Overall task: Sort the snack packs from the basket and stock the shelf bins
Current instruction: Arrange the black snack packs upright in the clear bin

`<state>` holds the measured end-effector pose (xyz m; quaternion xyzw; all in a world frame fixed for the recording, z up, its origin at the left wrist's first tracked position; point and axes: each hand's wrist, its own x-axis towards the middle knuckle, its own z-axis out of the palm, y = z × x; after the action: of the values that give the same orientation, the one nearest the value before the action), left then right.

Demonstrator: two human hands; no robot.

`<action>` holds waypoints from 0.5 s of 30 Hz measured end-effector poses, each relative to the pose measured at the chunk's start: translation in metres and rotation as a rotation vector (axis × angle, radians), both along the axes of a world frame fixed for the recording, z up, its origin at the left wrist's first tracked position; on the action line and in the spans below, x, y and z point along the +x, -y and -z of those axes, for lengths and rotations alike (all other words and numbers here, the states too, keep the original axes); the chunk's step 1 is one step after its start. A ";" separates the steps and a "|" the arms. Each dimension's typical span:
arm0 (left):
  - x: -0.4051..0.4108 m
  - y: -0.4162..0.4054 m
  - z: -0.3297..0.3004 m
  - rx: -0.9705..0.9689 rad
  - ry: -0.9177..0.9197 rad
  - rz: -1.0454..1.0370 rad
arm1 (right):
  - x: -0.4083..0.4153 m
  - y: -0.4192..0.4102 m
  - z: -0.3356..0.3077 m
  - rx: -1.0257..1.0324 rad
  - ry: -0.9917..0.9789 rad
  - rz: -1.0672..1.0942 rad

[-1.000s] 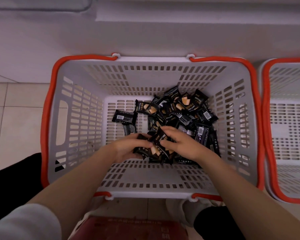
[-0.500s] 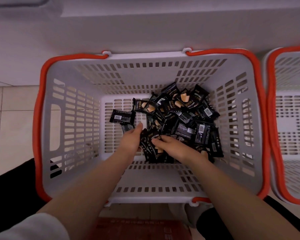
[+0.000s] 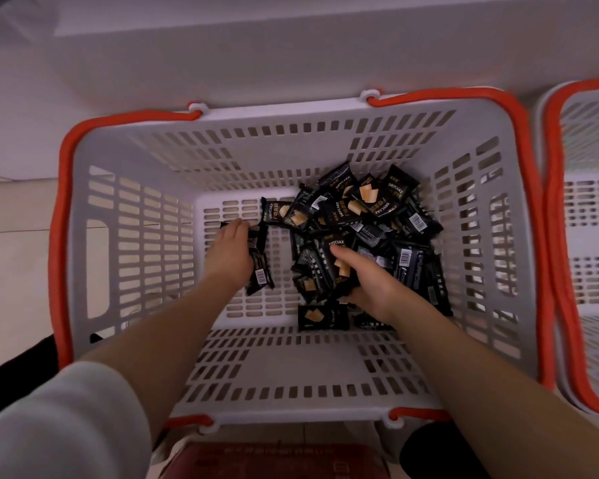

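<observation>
the snack packs (image 3: 367, 216) are lying in a loose heap on the floor of the white basket (image 3: 291, 361), crowded toward its right and far side, with a few strays sitting apart on the slotted bottom toward the left. they are small black foil-like wrappers marked drycake, and they are looking light, thin and slick, so they are likely sliding over one another and crackling rather than resisting; the cake inside is probably brittle, so squeezing hard is risking crumbs. taking them by the flat faces, or gathering several into a cupped palm, is seeming safer than pinching the crimped ends. the left hand (image 3: 230, 252) is reaching out over two stray packs (image 3: 258, 261) at the left edge of the heap, fingers curling around them, though how firmly it is gripping i cannot tell for sure. the right hand (image 3: 370, 281) is curling around a bundle of packs (image 3: 320, 271) near the middle of the heap, thumb pressing on top. compared with half a second ago, the hands are now sitting apart instead of meeting over one clump, the left one having swung out leftward to the strays, and a pack (image 3: 322, 317) is now lying alone just near of the right hand. a second basket (image 3: 567, 236) with the same orange rim is standing just beside on the right, and a reddish box (image 3: 274, 461) is showing below.
</observation>
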<state>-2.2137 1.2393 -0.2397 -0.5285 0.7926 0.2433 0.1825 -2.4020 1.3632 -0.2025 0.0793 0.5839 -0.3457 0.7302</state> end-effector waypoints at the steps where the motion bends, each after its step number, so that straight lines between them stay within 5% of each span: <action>1: 0.003 0.004 0.004 0.003 0.057 0.056 | 0.000 -0.001 0.000 0.008 0.010 0.010; 10: -0.001 0.012 0.010 -0.085 0.245 0.320 | 0.003 -0.009 -0.003 0.027 0.039 0.177; 12: -0.005 0.010 0.000 0.002 0.102 0.194 | 0.002 -0.010 -0.008 0.019 0.021 0.195; 15: -0.016 -0.001 -0.029 0.259 -0.308 -0.268 | 0.002 -0.012 -0.022 0.002 -0.037 0.214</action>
<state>-2.2292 1.2400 -0.2108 -0.5577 0.6960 0.4429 0.0919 -2.4004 1.3751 -0.1808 0.1356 0.5860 -0.4226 0.6779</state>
